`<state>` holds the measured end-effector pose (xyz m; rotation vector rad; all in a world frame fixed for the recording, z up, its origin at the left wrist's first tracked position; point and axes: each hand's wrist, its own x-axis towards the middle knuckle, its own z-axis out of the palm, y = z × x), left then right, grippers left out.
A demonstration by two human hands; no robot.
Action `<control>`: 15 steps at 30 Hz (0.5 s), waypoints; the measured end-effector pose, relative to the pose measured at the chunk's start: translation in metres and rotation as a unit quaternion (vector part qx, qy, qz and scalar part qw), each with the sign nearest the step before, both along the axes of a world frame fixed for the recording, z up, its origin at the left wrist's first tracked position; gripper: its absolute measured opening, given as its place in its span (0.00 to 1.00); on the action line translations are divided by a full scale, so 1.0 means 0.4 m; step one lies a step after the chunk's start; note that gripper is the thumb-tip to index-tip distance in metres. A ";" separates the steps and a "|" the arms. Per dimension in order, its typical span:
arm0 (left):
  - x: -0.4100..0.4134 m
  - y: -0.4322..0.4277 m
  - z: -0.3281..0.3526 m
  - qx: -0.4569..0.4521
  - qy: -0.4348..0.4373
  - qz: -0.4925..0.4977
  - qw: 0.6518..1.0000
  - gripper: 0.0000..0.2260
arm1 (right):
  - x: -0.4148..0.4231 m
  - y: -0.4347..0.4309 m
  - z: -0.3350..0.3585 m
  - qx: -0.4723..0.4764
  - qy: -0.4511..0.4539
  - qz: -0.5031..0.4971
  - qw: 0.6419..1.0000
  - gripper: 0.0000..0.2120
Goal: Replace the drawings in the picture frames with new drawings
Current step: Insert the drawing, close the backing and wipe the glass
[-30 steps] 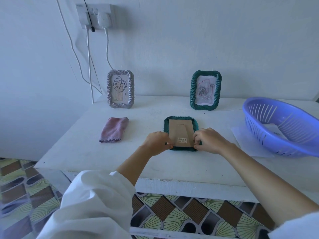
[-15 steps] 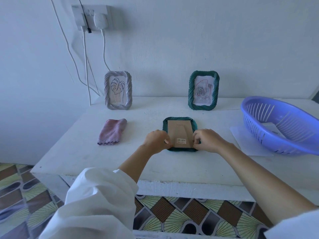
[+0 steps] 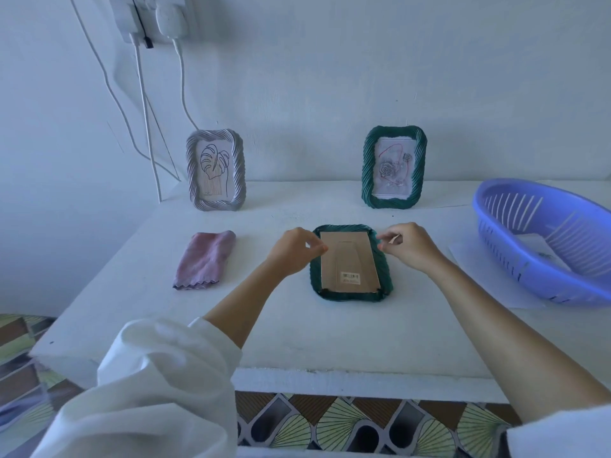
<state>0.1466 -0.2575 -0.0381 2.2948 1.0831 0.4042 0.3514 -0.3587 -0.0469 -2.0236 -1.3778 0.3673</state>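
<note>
A green picture frame (image 3: 351,296) lies face down on the white table (image 3: 330,335), its brown cardboard backing (image 3: 349,259) with a barcode sticker facing up. My left hand (image 3: 292,252) is at the frame's upper left edge, thumb and fingertips pinched together at the backing's rim. At the upper right edge my right hand (image 3: 410,246) has its fingers curled on the rim. A grey frame (image 3: 239,170) with a leaf drawing stands at the back left. A second green frame (image 3: 367,170) with a rose drawing stands at the back right.
A folded pink cloth (image 3: 206,259) lies left of the face-down frame. A blue plastic basket (image 3: 496,256) with paper inside sits at the right on a white sheet (image 3: 469,262). White cables (image 3: 145,110) hang from wall plugs at the back left.
Both hands have moved from the lower corners of the face-down frame up to its upper sides. The frame itself has stayed where it was.
</note>
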 end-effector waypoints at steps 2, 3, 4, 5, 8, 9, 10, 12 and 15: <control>0.023 0.035 -0.006 0.001 0.015 0.000 1.000 0.12 | 0.011 0.044 -0.004 -0.001 0.000 0.001 1.000 0.13; 0.037 0.050 -0.010 0.004 0.026 -0.002 1.000 0.12 | 0.015 0.064 -0.006 -0.004 -0.003 0.003 1.000 0.14; 0.050 0.064 -0.013 0.006 0.040 -0.003 0.999 0.13 | 0.020 0.084 -0.010 -0.007 -0.007 0.009 1.000 0.14; 0.062 0.076 -0.018 0.006 0.053 -0.005 0.999 0.14 | 0.024 0.100 -0.015 -0.012 -0.013 0.017 1.000 0.14; 0.089 0.106 -0.030 0.000 0.077 -0.005 0.997 0.17 | 0.035 0.138 -0.029 -0.032 -0.032 0.038 0.998 0.15; 0.093 0.114 -0.033 -0.003 0.081 -0.003 0.997 0.18 | 0.038 0.145 -0.031 -0.038 -0.039 0.042 0.998 0.15; 0.097 0.123 -0.035 -0.005 0.086 -0.001 0.996 0.19 | 0.042 0.153 -0.033 -0.044 -0.045 0.044 0.997 0.16; 0.101 0.136 -0.038 -0.007 0.095 0.001 0.995 0.21 | 0.047 0.166 -0.037 -0.054 -0.058 0.045 0.996 0.16; 0.104 0.146 -0.038 -0.013 0.098 -0.006 0.995 0.23 | 0.053 0.179 -0.039 -0.067 -0.062 0.042 0.995 0.15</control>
